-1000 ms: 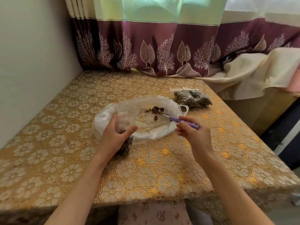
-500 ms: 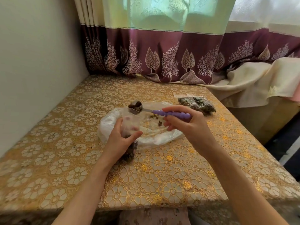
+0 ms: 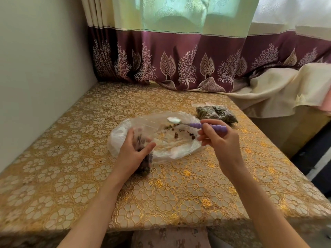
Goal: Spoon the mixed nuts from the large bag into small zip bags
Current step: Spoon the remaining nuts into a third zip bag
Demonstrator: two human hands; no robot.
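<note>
A large clear plastic bag (image 3: 180,147) lies spread open on the table with a few loose nuts (image 3: 176,135) scattered inside. My left hand (image 3: 133,151) grips a small zip bag (image 3: 144,161) that stands at the large bag's near left edge and is partly full of dark nuts. My right hand (image 3: 218,138) holds a spoon with a purple handle (image 3: 211,126). Its metal bowl (image 3: 173,120) is empty and hovers over the large bag, to the right of the small bag's mouth.
Two filled small zip bags (image 3: 215,113) lie at the back right of the table. The gold floral tablecloth (image 3: 161,194) covers the table. A wall stands at the left, a curtain (image 3: 179,65) hangs behind, and a cream cloth (image 3: 277,88) drapes at the right.
The spoon scooped nuts from the large bag, carried them to the small bag's mouth, and now has drawn back to the right, empty. My left hand kept hold of the small bag.
</note>
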